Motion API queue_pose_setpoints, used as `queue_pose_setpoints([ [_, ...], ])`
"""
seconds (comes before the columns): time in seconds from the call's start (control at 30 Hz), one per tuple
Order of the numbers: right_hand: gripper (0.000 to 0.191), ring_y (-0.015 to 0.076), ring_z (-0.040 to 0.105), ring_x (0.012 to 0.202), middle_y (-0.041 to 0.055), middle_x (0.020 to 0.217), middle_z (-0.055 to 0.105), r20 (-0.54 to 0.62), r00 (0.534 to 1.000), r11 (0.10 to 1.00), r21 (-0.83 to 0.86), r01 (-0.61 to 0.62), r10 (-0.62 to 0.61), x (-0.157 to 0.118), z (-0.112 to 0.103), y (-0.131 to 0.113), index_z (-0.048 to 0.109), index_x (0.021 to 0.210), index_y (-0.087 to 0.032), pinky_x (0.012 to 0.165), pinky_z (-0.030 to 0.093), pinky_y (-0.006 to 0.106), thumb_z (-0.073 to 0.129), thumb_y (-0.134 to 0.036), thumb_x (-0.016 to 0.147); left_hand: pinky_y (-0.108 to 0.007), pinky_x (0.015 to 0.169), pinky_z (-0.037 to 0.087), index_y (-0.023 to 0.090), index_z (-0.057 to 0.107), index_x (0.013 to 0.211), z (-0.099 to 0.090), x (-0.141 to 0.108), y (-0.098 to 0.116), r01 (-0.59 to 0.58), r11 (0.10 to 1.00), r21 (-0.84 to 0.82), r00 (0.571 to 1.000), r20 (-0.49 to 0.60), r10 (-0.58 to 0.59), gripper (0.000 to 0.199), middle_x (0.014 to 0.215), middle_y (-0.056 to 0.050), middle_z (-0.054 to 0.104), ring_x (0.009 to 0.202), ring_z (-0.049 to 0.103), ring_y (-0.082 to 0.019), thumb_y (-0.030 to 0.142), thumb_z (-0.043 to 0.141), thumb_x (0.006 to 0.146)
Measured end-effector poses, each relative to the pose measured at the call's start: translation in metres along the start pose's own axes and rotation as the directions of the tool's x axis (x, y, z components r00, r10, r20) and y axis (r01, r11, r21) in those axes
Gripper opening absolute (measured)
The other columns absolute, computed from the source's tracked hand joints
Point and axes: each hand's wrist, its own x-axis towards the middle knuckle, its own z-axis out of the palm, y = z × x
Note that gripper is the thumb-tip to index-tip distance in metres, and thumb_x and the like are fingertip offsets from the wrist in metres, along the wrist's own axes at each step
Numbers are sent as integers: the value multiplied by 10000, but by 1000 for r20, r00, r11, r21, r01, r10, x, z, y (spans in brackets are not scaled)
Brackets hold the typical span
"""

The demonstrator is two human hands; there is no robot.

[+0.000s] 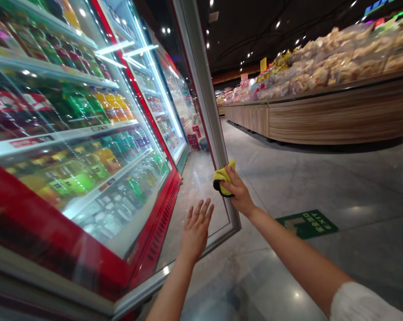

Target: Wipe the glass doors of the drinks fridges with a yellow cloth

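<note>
My right hand [238,189] grips a yellow cleaning cloth [224,174] with a dark edge, pressed against the grey metal frame [217,129] of an open glass door. Fingers outstretched, my left hand [196,229] is at the lower part of the door's glass pane, below and left of the cloth. It holds nothing; whether its palm touches the glass I cannot tell. Through the pane, the red base [157,223] of the drinks fridge and the floor are visible.
Shelves of bottled drinks [84,104] fill the lit fridge on the left. A wood-panelled display stand [328,113] piled with bagged goods [338,62] curves along the right. A green exit sign [310,224] lies on the grey tiled floor. Red boxes [193,140] stand farther back.
</note>
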Motion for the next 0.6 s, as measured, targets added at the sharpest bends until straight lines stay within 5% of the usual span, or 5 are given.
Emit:
queue_pose_setpoints([
  [0.13, 427, 172, 264, 1557, -57, 1572, 502, 58, 992, 991, -76, -109, 113, -102, 14, 19, 753, 1182, -383, 1263, 299, 507, 534, -97, 952, -426, 1301, 220, 240, 330, 1603, 8, 0, -6, -17, 1000, 10, 1000, -17, 18, 746, 1638, -27, 388, 1554, 302, -193, 46, 436, 891],
  [0.27, 434, 201, 342, 1529, -46, 1545, 536, 192, 937, 956, -98, -277, 292, -192, 20, 31, 742, 1211, -394, 1241, 340, 528, 560, -108, 939, -414, 1310, 192, 242, 356, 1593, 10, 0, -7, -3, 1000, 29, 1000, -22, 3, 714, 1636, -8, 389, 1550, 310, -189, 38, 423, 911],
  [0.4, 428, 237, 431, 1482, -13, 1521, 562, 239, 884, 915, -56, -400, 401, -218, 12, 31, 768, 1164, -383, 1205, 371, 584, 550, -108, 918, -477, 1302, 210, 207, 363, 1590, 7, 8, 7, 79, 995, 58, 997, -18, -78, 716, 1647, -38, 361, 1560, 283, -236, 12, 422, 904],
  [0.5, 391, 248, 535, 1404, 31, 1466, 619, 114, 859, 861, 47, -507, 499, -226, 1, 32, 798, 1102, -342, 1184, 394, 567, 557, -134, 876, -491, 1287, 246, 164, 311, 1608, 8, 24, 23, 77, 996, 52, 997, -33, -75, 747, 1671, -84, 298, 1576, 226, -260, 9, 442, 889],
  [0.6, 430, 271, 566, 1372, 78, 1438, 640, -168, 702, 721, 207, -662, 693, -235, -8, 37, 777, 1174, -285, 1185, 379, 568, 586, -192, 800, -446, 1293, 243, 223, 268, 1624, 11, 48, 33, -73, 997, 18, 997, -3, 73, 795, 1678, -35, 290, 1580, 213, -211, -6, 429, 879],
])
